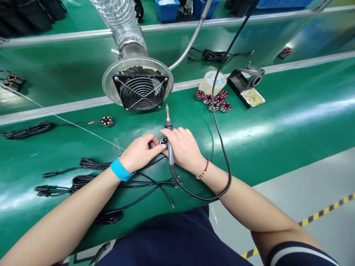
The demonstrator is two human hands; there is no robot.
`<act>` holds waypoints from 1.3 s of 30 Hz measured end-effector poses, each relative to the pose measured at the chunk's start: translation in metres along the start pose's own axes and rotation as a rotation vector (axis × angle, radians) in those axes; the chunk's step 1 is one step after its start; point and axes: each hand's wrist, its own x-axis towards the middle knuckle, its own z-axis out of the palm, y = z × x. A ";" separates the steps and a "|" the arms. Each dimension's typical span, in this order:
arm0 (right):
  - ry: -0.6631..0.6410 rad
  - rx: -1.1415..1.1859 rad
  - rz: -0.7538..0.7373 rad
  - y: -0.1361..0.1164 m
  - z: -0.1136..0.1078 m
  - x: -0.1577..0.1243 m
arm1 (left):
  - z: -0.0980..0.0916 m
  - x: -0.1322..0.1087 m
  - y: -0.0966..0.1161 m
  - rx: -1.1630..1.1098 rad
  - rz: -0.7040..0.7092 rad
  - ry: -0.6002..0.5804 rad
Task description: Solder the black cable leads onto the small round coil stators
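Observation:
My left hand (142, 149), with a blue band at the wrist, pinches a small round motor stator (164, 141) mostly hidden by my fingers. My right hand (184, 147) is closed around a soldering iron (170, 153), its metal tip pointing away from me, above and beside the stator. A thin pale wire (91, 132) runs in from the left to my left hand; a short bit of thin wire shows between my hands. Black cables (149, 183) with stripped ends lie below my hands. The iron's black cord (222, 147) loops over my right forearm.
A fume extractor fan (142, 92) hangs just beyond the iron tip. Several stators (219, 99) sit by a tape roll (213, 82) and an iron stand (246, 85). At left lies a stator (107, 121) joined to a coiled cable (30, 130).

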 end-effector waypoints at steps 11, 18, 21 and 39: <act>-0.008 0.119 -0.018 0.004 0.002 -0.001 | -0.010 0.006 -0.004 -0.424 -0.211 -0.151; 0.030 0.070 -0.005 0.005 0.003 -0.002 | -0.008 0.002 0.001 -0.245 -0.118 -0.152; 0.026 0.070 -0.009 0.004 0.003 -0.002 | -0.009 0.002 0.005 -0.257 -0.149 -0.161; -0.058 0.170 -0.074 0.011 0.001 0.000 | -0.005 0.006 -0.001 -0.140 -0.099 0.010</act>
